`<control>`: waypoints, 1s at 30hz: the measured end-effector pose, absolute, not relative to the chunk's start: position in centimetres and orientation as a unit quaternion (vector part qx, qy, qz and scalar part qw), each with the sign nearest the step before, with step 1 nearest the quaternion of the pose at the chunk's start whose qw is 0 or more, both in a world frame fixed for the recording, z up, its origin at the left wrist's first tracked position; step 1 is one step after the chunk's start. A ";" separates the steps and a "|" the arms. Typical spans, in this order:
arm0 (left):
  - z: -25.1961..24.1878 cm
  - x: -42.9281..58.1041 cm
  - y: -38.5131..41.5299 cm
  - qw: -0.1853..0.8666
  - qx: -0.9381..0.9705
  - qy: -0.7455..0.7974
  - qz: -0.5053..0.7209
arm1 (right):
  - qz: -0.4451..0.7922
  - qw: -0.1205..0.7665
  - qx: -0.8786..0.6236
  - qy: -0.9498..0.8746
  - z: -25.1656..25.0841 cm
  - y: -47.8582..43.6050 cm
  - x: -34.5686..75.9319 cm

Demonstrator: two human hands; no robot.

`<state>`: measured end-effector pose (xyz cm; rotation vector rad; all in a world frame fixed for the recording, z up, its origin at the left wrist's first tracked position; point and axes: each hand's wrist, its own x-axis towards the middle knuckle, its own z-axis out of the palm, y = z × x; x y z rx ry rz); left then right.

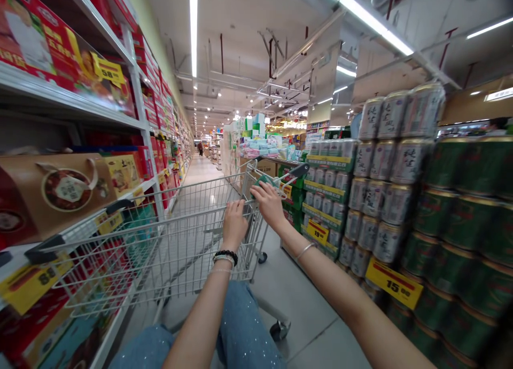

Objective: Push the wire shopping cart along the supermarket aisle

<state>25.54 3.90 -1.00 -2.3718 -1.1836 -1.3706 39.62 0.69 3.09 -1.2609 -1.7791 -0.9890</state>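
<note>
A metal wire shopping cart (188, 241) stands sideways in front of my knees. My left hand (235, 222) has its fingers curled over the top rim of the cart's near side, close to the rear corner. Beaded bracelets circle that wrist. Higher and to the right, my right hand (267, 204) grips the cart's rear end, by a green part (263, 182) partly covered by the fingers. The cart's handle (298, 170) with a dark end cap juts out just beyond it. My fingertips are partly hidden behind the wires.
Shelves (72, 104) of red gift boxes line the left, close to the cart's front end. Stacked beer cans (385, 171) and green cans (460, 225) rise on the right. A tiled aisle (200, 171) runs ahead, with a person (200, 148) far off. A caster wheel (279, 330) sits near my knee.
</note>
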 end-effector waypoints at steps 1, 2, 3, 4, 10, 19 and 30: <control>-0.9 25.5 3.8 0.080 -0.793 -0.396 -0.456 | -0.384 0.349 -0.476 -0.710 2.5 0.7 39.9; -0.9 25.5 3.7 0.081 -0.793 -0.396 -0.456 | -0.384 0.334 -0.461 -0.727 1.9 0.7 40.3; -0.9 25.5 3.6 0.081 -0.794 -0.395 -0.455 | -0.386 0.321 -0.447 -0.741 1.5 0.6 40.8; -0.8 25.5 3.6 0.082 -0.795 -0.394 -0.454 | -0.390 0.314 -0.432 -0.750 1.1 0.6 41.3; -0.8 25.2 3.3 0.081 -0.798 -0.394 -0.449 | -0.420 0.314 -0.318 -0.790 1.7 -0.4 45.0; -0.8 25.6 2.8 0.090 -0.794 -0.395 -0.452 | -0.407 0.406 -0.438 -0.691 0.1 -4.1 52.3; -1.4 25.6 3.1 0.101 -0.789 -0.387 -0.466 | -0.349 0.646 -0.524 -0.431 0.6 0.4 47.0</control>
